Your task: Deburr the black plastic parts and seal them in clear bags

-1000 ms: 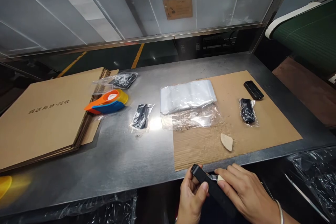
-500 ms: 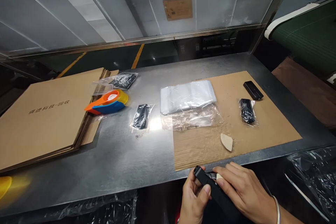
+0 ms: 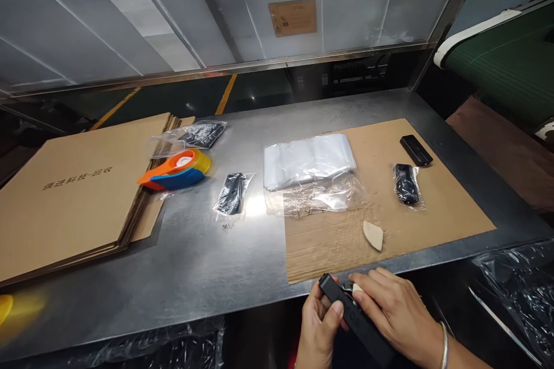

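A long black device (image 3: 361, 323) is held below the table's front edge. My left hand (image 3: 319, 323) grips its upper end, with the thumb on its face. My right hand (image 3: 392, 308) is closed on a small pale piece (image 3: 357, 289) pressed against the device's side; a bit of shiny metal shows beside it. Just above my hands, a pale wedge-shaped piece (image 3: 373, 236) lies on the brown cardboard sheet (image 3: 450, 213). Farther right on the sheet are a bagged black item (image 3: 405, 183) and a black open case (image 3: 416, 150).
Clear plastic bags (image 3: 309, 161) lie mid-table. To their left are a bagged black piece (image 3: 232, 193), an orange and blue tape dispenser (image 3: 175, 170) and stacked cardboard (image 3: 78, 184). Black plastic (image 3: 519, 288) hangs at the lower right.
The view has shifted very slightly. My right hand and wrist have moved a little to the left along the device; the items on the table stay in place.
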Motion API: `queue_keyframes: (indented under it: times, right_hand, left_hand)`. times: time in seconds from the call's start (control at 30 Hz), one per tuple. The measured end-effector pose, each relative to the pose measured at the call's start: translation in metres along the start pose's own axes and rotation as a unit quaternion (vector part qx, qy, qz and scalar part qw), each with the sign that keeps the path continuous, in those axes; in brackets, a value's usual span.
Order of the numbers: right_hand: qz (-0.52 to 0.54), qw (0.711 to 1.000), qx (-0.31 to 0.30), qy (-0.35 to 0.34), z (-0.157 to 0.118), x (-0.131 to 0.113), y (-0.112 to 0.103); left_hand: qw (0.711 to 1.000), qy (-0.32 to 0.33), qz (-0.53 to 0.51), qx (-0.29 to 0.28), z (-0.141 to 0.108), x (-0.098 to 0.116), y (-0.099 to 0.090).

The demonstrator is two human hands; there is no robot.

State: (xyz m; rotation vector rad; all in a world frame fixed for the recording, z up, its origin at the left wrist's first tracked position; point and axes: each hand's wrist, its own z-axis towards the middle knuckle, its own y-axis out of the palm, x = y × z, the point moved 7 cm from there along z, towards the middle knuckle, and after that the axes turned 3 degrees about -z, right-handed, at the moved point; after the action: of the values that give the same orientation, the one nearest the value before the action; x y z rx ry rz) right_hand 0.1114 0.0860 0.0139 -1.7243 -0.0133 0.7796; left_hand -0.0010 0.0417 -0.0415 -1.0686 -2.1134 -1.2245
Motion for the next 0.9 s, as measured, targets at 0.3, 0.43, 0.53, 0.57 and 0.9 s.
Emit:
queue_keyframes:
  times: [0.3,0.43,0.53,0.57,0.9]
  right_hand:
    - [0.067,0.998,0.002,0.019,0.004,0.007,-0.002]
    - [0.092,0.996,0.008,-0.016,-0.001,-0.003,-0.014]
    - [0.075,0.996,-0.004,-0.038,-0.001,-0.007,-0.013]
    - [0.063,0.997,-0.008,-0.038,-0.001,-0.006,-0.010]
    - [-0.056,0.990,0.077,0.103,0.008,0.075,0.008]
  left_hand:
    - [0.999,0.001,-0.023,-0.048,-0.002,0.002,0.008]
    - [0.998,0.008,-0.031,-0.057,0.000,0.001,0.009]
    - [0.998,0.005,-0.020,-0.060,0.000,-0.001,0.009]
    - [0.998,0.004,-0.014,-0.065,-0.001,-0.001,0.010]
    - [0.985,-0.034,-0.105,-0.133,0.002,0.004,0.011]
